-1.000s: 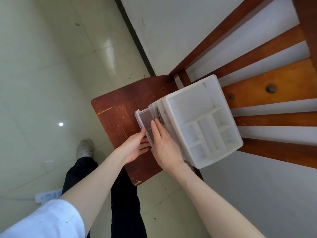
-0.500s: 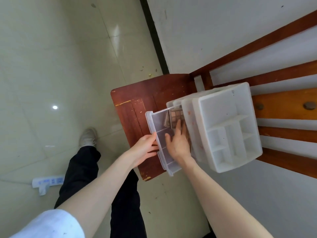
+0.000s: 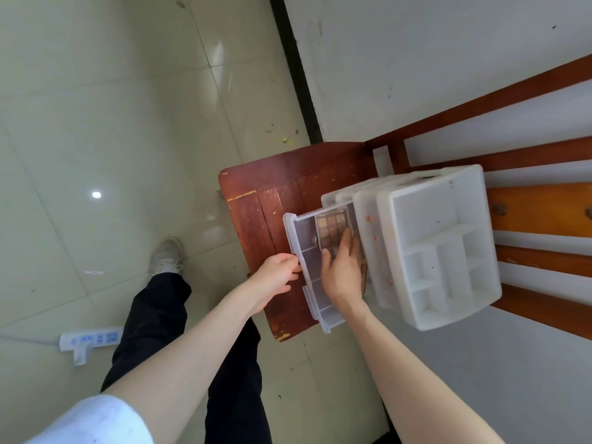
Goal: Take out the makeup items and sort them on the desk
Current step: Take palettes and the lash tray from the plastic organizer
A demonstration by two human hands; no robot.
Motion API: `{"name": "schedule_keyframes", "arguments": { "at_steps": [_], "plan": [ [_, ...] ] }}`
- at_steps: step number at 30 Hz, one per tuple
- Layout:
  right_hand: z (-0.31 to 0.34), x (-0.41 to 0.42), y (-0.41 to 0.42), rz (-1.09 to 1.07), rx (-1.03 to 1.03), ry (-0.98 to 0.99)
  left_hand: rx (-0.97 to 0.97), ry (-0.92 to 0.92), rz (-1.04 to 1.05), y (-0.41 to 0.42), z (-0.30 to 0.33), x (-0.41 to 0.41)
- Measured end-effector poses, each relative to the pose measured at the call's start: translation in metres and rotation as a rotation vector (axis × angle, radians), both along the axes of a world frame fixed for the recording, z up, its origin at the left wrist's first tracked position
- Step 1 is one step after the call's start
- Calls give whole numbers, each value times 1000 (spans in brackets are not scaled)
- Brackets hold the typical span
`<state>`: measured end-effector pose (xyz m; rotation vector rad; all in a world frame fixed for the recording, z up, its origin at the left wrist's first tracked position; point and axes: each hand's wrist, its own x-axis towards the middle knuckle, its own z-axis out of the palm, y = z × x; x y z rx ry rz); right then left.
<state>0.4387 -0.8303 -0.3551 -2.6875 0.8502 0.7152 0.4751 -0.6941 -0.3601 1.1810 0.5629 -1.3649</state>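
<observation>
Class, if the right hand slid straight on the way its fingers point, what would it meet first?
The right hand already lies on the eyeshadow palette in the open drawer; beyond it probably comes the drawer's end wall.

drawer (image 3: pixel 309 267): shut 1 s ago, now pulled well out of the organizer (image 3: pixel 432 248), over the desk (image 3: pixel 272 193).
eyeshadow palette (image 3: pixel 331 230): hidden before, now showing in drawer's far end.
right hand (image 3: pixel 344 270): was at drawer front, now reaching inside, fingers on palette.
left hand (image 3: pixel 277 278): now gripping the drawer's front edge.
</observation>
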Motion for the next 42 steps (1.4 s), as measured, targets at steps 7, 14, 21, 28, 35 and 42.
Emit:
{"name": "schedule_keyframes", "arguments": {
  "at_steps": [7,14,21,28,35,42],
  "plan": [
    [-11,23,7,-296,129,-88,40,-53,72,-1,1,0],
    [-16,29,14,-870,414,-191,53,-89,45,0,1,-1],
    [-11,38,15,-1193,598,-167,66,-114,14,0,3,0],
    [-9,35,13,-1324,672,-191,92,-127,4,-3,4,1],
    [-2,27,13,-1329,895,-179,88,-168,-30,0,5,2],
    [22,0,6,-1294,1069,-257,338,-557,97,-2,13,10]
  ]
}}
